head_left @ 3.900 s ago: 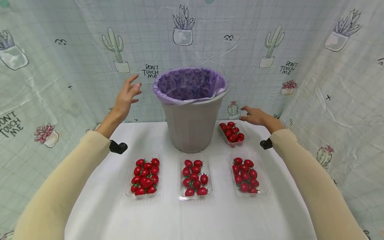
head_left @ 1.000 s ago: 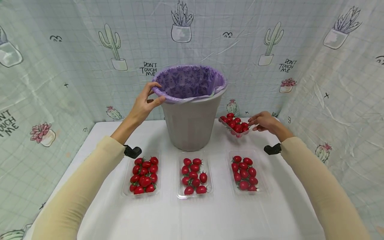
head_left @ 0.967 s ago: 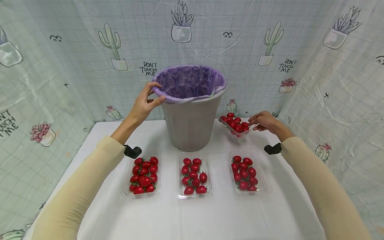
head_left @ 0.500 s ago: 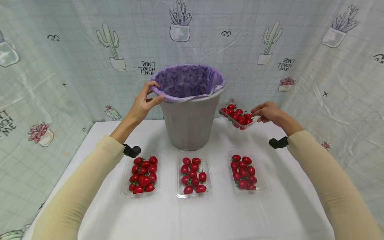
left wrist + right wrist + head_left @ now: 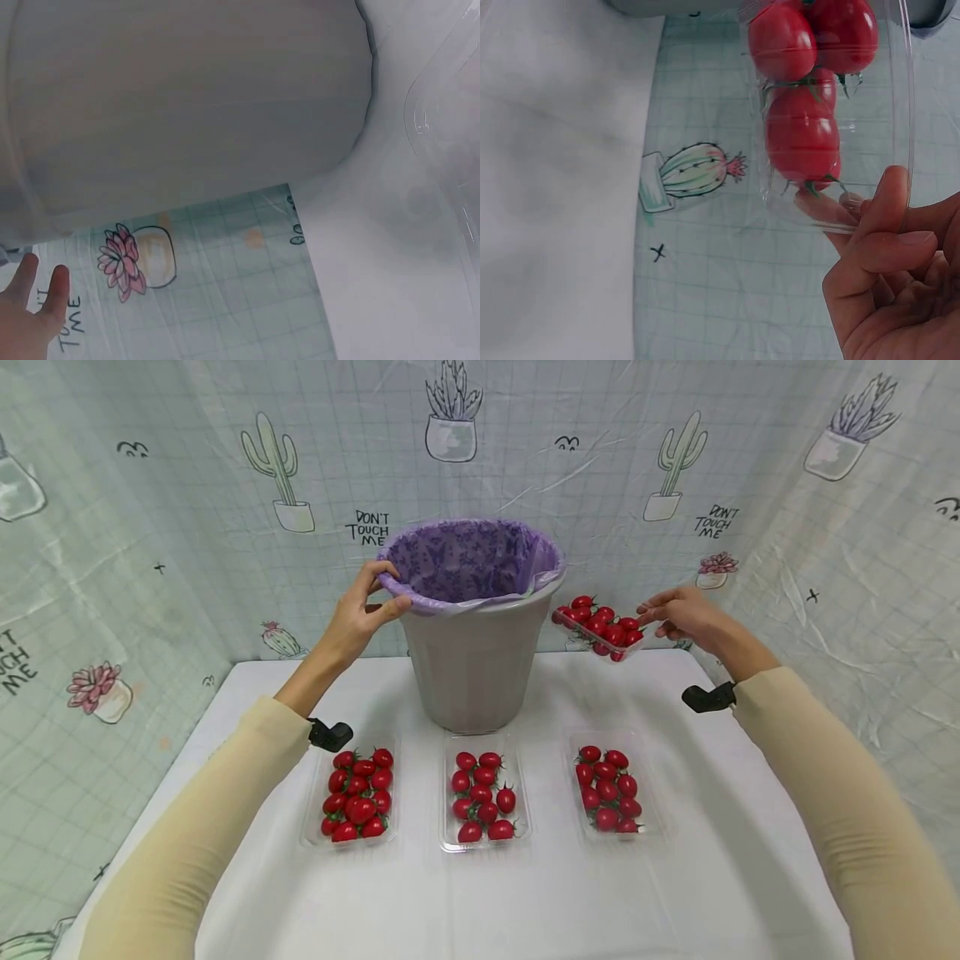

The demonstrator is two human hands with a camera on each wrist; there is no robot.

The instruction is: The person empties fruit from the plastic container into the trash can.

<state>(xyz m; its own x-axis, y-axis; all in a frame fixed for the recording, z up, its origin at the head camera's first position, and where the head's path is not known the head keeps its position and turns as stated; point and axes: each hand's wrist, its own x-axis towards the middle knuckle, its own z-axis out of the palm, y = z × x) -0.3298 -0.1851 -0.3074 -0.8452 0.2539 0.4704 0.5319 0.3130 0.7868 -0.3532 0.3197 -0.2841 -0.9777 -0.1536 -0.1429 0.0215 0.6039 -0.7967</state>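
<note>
In the head view my left hand [image 5: 356, 614] grips the left rim of a grey trash bin [image 5: 472, 668] lined with a purple patterned bag [image 5: 457, 560]. The left wrist view shows the bin's side, with a few fingertips [image 5: 54, 292] at the edge. My right hand [image 5: 686, 614] pinches the end of a clear plastic box of cherry tomatoes [image 5: 600, 622], raised off the table right of the bin and tilted. In the right wrist view, thumb and fingers [image 5: 885, 210] hold the box's edge, with red tomatoes [image 5: 802, 135] inside.
Three more clear boxes of cherry tomatoes stand in a row nearer me: a left box [image 5: 356, 797], a middle box [image 5: 483, 797] and a right box [image 5: 611, 789]. They rest on a white table [image 5: 480, 902]. A printed curtain [image 5: 330, 460] hangs behind and at both sides.
The left hand has come onto the bin's rim and stayed there. My right hand has taken hold of the far tomato box and lifted it off the table, upward and slightly right.
</note>
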